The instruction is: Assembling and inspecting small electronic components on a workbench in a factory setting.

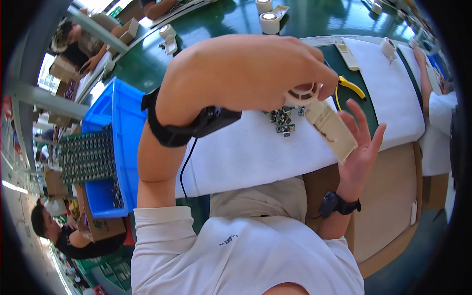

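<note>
My left hand (246, 69) reaches across from the left and is closed around the round, ring-shaped end of a cream plastic housing (332, 130). The housing's long, hollow body slants down to the right, and a small dark wire or part shows inside it. Against its lower end is my right hand (361, 150), palm up with fingers and thumb spread, not wrapped around it. Beneath the housing, a pile of small green circuit boards (285, 123) lies on the white mat (236, 157). Yellow-handled pliers (351, 87) rest just beyond my right fingers.
At left stands a blue bin (130, 162) with stacked green board panels (88, 155). A cardboard box (388, 201) is at lower right. Cream housing pieces (347, 56) and white rolls (269, 23) sit farther back. Another person's arm (422, 71) is at far right; others work at left.
</note>
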The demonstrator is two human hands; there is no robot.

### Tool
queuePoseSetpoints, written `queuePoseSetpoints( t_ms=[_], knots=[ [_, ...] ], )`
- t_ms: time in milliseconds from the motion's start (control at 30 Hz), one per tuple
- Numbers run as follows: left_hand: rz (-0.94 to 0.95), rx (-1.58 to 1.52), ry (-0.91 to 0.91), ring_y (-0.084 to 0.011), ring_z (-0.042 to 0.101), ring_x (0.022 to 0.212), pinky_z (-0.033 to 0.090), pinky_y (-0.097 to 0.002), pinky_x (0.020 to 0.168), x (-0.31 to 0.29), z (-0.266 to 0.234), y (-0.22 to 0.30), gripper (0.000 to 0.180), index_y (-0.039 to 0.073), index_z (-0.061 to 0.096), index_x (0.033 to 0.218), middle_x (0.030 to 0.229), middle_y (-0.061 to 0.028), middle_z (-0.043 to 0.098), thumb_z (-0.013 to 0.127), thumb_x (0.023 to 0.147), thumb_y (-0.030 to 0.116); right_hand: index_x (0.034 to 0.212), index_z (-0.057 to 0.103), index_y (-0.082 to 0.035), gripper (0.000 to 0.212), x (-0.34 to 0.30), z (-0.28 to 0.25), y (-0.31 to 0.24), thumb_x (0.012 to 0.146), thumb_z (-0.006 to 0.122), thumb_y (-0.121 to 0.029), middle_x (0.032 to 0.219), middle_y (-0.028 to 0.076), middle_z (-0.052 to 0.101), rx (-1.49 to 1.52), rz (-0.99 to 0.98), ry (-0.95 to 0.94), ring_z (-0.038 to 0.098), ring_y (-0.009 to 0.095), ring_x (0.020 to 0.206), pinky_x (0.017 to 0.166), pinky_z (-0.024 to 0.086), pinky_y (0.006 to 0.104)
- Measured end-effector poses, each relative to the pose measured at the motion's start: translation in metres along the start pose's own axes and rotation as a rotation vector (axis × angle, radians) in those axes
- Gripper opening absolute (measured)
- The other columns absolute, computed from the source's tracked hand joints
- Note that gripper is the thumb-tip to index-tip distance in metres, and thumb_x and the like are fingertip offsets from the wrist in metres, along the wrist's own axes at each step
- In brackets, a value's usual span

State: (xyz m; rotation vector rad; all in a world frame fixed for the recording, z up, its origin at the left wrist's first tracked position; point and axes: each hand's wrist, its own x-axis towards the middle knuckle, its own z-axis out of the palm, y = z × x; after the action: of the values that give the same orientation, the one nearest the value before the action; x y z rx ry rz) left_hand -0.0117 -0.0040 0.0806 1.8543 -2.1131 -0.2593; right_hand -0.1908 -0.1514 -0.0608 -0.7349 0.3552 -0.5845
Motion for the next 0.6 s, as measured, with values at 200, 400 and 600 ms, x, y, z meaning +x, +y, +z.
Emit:
queuePoseSetpoints(
  t_ms=[200, 400, 600],
  knots=[
    [-0.308, 0.043, 0.099, -0.0373, 0.061, 0.095, 0.05, -0.0407, 0.082, -0.036, 0.042, 0.04, 0.034, 0.003, 0.061, 0.105, 0.101, -0.0143, 0.063, 0.063, 0.072, -0.004, 0.137, 0.047, 0.001, 0.047, -0.027, -0.012, -0.01, 0.1, 0.057, -0.026, 0.089, 0.012, 0.066, -0.681, 0.232, -0.545, 0.058, 0.01, 0.058, 0.048, 0.044, 0.0211],
    [-0.61, 0.053, 0.622, -0.0314, 0.064, 0.09, 0.053, -0.0358, 0.08, -0.048, 0.121, 0.066, 0.033, 0.007, 0.062, 0.108, 0.101, -0.0104, 0.062, 0.072, 0.077, 0.003, 0.135, 0.049, 0.001, 0.045, -0.04, -0.047, -0.023, 0.101, 0.055, -0.027, 0.075, 0.007, 0.062, -0.746, 0.157, -0.301, 0.052, 0.007, 0.052, 0.044, 0.039, 0.0201],
    [-0.536, 0.291, 0.507, -0.0286, 0.065, 0.089, 0.054, -0.0372, 0.075, -0.034, 0.163, 0.051, 0.028, 0.006, 0.064, 0.107, 0.1, -0.01, 0.061, 0.071, 0.081, 0.006, 0.133, 0.05, 0.0, 0.048, -0.058, -0.057, -0.02, 0.103, 0.048, -0.036, 0.073, 0.007, 0.06, -0.685, 0.01, -0.096, 0.049, 0.007, 0.05, 0.042, 0.037, 0.0203]
  ],
)
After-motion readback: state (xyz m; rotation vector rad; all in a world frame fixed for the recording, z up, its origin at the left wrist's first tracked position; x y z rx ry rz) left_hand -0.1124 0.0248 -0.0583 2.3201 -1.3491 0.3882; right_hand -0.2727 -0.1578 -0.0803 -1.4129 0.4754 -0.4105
